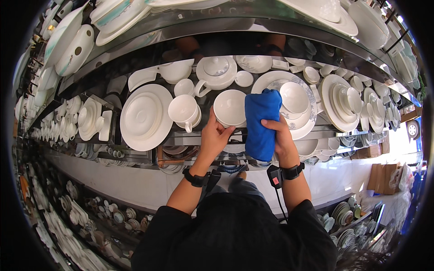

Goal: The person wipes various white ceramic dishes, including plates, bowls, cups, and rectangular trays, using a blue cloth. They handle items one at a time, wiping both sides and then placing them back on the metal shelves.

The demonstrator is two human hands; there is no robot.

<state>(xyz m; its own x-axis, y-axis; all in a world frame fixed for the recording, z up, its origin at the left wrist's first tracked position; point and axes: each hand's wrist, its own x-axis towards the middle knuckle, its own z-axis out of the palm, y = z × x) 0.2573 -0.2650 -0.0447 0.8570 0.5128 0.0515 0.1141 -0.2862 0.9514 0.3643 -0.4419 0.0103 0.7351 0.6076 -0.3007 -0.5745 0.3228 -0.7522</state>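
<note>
My left hand (216, 135) grips the near left side of a white bowl (230, 106), which appears to rest on a saucer or another bowl at the shelf's front. A folded blue cloth (261, 128) is in my right hand (280, 135), with the thumb across it. The cloth covers part of the bowl's right side and the edge of a plate stack. Left of the bowl stands a white cup (183, 110) with its handle towards me. Behind it is a white teapot (216, 73). To the right, another white bowl (294, 98) sits on blue-patterned plates (307, 117).
Large white plates (145, 117) stand to the left on the dark shelf. A glass upper shelf (217, 22) with tableware overhangs the back. Lower shelves hold more dishes, including a wicker-handled tray (176, 162). Cardboard boxes (383, 178) are on the right, beyond the pale floor (135, 179).
</note>
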